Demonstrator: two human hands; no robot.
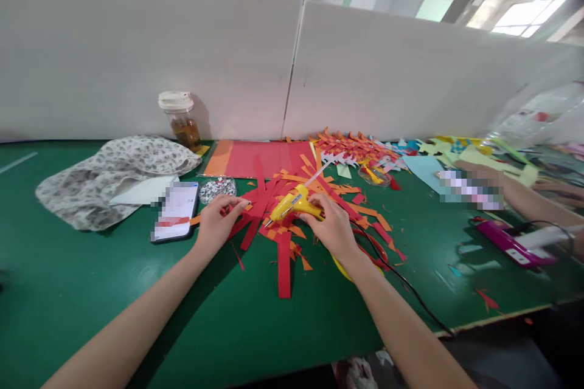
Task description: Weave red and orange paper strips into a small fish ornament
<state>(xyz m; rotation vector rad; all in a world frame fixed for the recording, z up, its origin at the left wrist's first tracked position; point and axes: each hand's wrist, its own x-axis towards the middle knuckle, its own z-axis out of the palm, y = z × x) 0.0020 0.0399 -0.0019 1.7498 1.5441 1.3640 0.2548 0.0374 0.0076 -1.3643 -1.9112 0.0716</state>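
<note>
My right hand (329, 219) is wrapped round the handle of a yellow glue gun (292, 203), whose nozzle points down and left over a heap of red and orange paper strips (283, 261). A clear glue stick sticks out of its back end. Close by on the left, my left hand (219, 219) pinches a narrow orange and red paper strip (195, 219), which reaches out over a phone (176, 213). The strip's other end shows near the fingertips. Red handles of a tool (381, 255) lie partly hidden behind my right wrist.
Behind the hands are a dish of googly eyes (218, 189), red sheets in plastic (269, 159) and a lidded cup (182, 121). A patterned cloth (114, 179) lies left. On the right, another person's arm (524, 194) reaches in near a purple glue gun (508, 243). A black cord (410, 289) crosses the table.
</note>
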